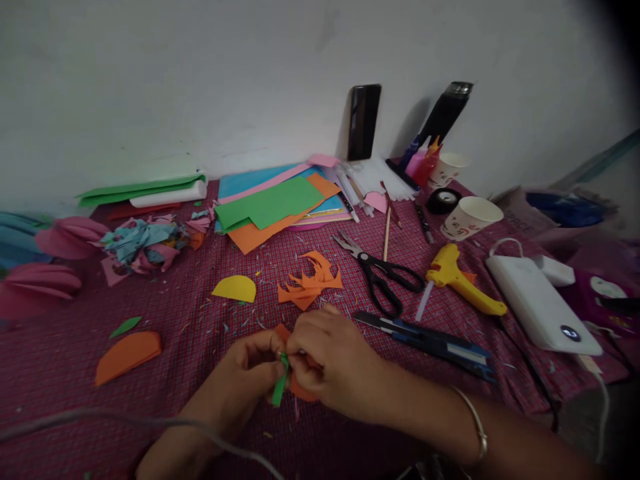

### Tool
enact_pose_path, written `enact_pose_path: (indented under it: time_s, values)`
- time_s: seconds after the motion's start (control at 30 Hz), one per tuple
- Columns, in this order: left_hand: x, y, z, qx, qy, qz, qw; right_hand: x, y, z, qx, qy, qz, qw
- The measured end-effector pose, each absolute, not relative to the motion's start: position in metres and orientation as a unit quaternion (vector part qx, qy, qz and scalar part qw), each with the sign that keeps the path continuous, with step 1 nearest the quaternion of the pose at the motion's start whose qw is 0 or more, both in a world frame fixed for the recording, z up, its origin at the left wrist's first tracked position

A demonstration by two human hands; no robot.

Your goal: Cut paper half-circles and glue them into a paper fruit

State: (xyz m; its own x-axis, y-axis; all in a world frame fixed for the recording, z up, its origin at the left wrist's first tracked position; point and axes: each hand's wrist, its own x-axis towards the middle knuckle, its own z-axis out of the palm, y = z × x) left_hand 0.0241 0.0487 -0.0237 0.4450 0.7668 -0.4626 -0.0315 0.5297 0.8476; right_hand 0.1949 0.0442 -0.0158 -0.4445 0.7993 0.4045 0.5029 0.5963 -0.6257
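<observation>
My left hand [253,373] pinches a narrow green paper strip [281,385] between thumb and fingers. Close against it, my right hand [333,360] is closed with its fingertips at the strip's upper end; what they grip is hidden. An orange paper piece [301,389] shows under and between the two hands, mostly covered by them. Just beyond the hands lie curved orange paper scraps [311,280] and a yellow paper half-circle [235,289]. To the left are a stack of orange half-circles [129,357] and a green leaf-shaped cutout [125,327].
Black-handled scissors [383,270], a blue cutter knife [435,343] and a yellow glue gun [457,277] lie to the right, near a white power bank [543,300]. Coloured sheets [275,203] and paper scraps [143,243] lie behind. A cable [150,421] crosses the lower left.
</observation>
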Motion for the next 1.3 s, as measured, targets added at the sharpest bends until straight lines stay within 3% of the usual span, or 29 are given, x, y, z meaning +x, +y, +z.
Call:
enact_pose_path:
  time_s: [0.13,0.47,0.53,0.73,0.87,1.1,1.3]
  values:
    - [0.024,0.048,-0.026,0.344,0.419,0.274,0.794,0.198,0.042,-0.014,-0.354,-0.876,0.096,0.313]
    - [0.022,0.05,-0.023,0.294,0.44,0.291,0.797,0.202,0.042,-0.016,-0.316,-0.899,0.029,0.302]
    - [0.021,0.051,-0.022,0.345,0.466,0.29,0.762,0.201,0.042,-0.016,-0.339,-0.888,0.07,0.303]
    - [0.019,0.058,-0.003,0.57,0.53,0.208,0.593,0.198,0.045,-0.015,-0.429,-0.76,0.346,0.343]
    - [0.021,0.059,0.004,0.612,0.535,0.176,0.555,0.195,0.047,-0.021,-0.428,-0.707,0.439,0.352]
    - [0.021,0.059,0.0,0.589,0.534,0.178,0.58,0.192,0.046,-0.025,-0.442,-0.671,0.473,0.36]
    - [0.019,0.055,-0.016,0.463,0.482,0.243,0.703,0.193,0.046,-0.023,-0.427,-0.72,0.375,0.398]
